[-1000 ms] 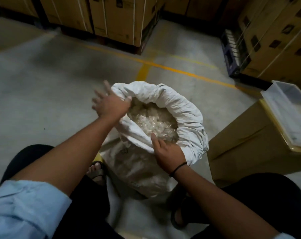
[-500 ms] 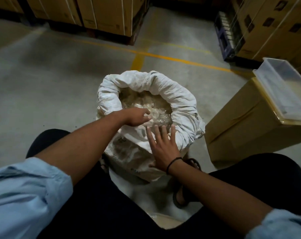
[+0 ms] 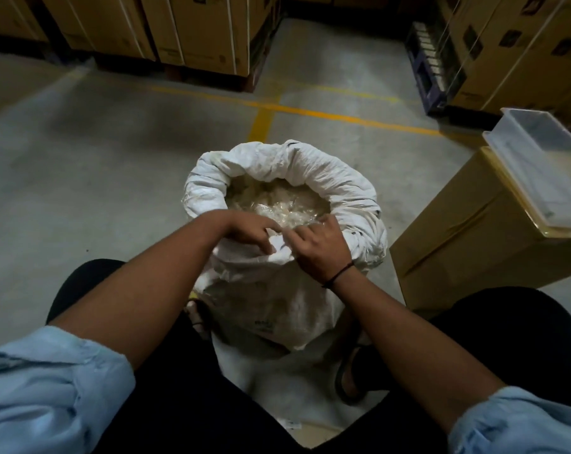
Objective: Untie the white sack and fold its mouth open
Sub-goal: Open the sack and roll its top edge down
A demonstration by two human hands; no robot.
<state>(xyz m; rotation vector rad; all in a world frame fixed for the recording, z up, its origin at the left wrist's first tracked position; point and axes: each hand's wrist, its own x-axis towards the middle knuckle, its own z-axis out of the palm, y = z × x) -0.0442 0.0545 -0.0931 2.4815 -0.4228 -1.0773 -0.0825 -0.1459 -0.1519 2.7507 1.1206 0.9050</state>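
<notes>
The white sack stands upright on the floor between my knees. Its mouth is open and rolled outward into a thick cuff. Inside lies a heap of small clear-wrapped pieces. My left hand and my right hand meet at the near edge of the mouth. Both have their fingers curled on the sack's near rim, pinching the white cloth there. The rim under the hands is partly hidden.
A brown carton stands right of the sack with a clear plastic tray on top. Stacked cartons on pallets line the back and far right. Yellow lines cross the grey floor. My feet in sandals sit beside the sack.
My right hand, flat on the sack's front before, has risen to the near rim and curled on it. My left hand has shifted right to meet it. The camera tilted slightly.
</notes>
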